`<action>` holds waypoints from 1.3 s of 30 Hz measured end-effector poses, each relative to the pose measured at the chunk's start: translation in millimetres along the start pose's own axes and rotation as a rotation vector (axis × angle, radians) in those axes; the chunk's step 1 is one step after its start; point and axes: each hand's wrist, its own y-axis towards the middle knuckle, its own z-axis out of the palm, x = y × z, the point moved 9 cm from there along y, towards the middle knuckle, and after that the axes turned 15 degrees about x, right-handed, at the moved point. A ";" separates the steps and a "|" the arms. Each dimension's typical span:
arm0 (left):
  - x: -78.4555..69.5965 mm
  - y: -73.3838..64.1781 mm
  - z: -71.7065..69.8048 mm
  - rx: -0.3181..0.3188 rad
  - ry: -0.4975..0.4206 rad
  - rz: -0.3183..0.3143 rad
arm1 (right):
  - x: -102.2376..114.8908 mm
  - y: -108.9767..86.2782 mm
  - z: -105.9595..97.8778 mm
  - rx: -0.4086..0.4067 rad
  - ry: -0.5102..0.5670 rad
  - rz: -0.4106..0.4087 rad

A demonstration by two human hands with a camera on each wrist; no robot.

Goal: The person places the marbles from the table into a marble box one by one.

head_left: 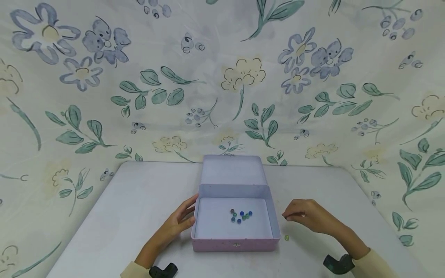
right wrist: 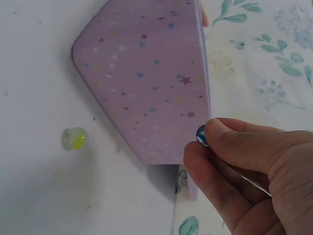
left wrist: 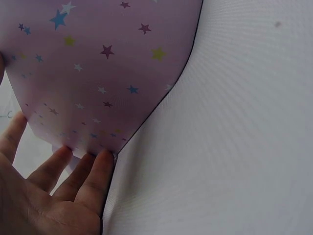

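A pink box [head_left: 236, 245] with a star pattern stands on the table, its lid [head_left: 233, 170] raised at the back. Several blue, green and dark marbles [head_left: 239, 221] lie together on its pale floor. My left hand [head_left: 177, 222] rests against the box's left side, fingertips on the wall [left wrist: 98, 63] in the left wrist view. To the right of the box, my right hand [head_left: 309, 216] pinches a blue and white marble [right wrist: 201, 135] between thumb and fingertips. A yellow-green marble [head_left: 286, 238] lies on the table by the box's front right corner.
The white table [head_left: 156, 177] reaches out on both sides of the box. Behind it hangs a flowered cloth [head_left: 208, 77]. Dark bands [head_left: 338, 264] sit at both wrists over pale sleeves.
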 end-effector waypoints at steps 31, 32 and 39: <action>-4.2 -2.7 1.4 0.010 -0.012 0.027 | 49.2 142.4 10.7 0.216 -0.047 -0.121; -4.6 -2.7 1.6 0.012 -0.010 0.030 | 49.7 146.3 13.6 0.225 -0.049 -0.123; -5.0 -2.9 2.6 0.014 -0.003 0.032 | 51.9 167.7 36.7 0.282 -0.093 -0.141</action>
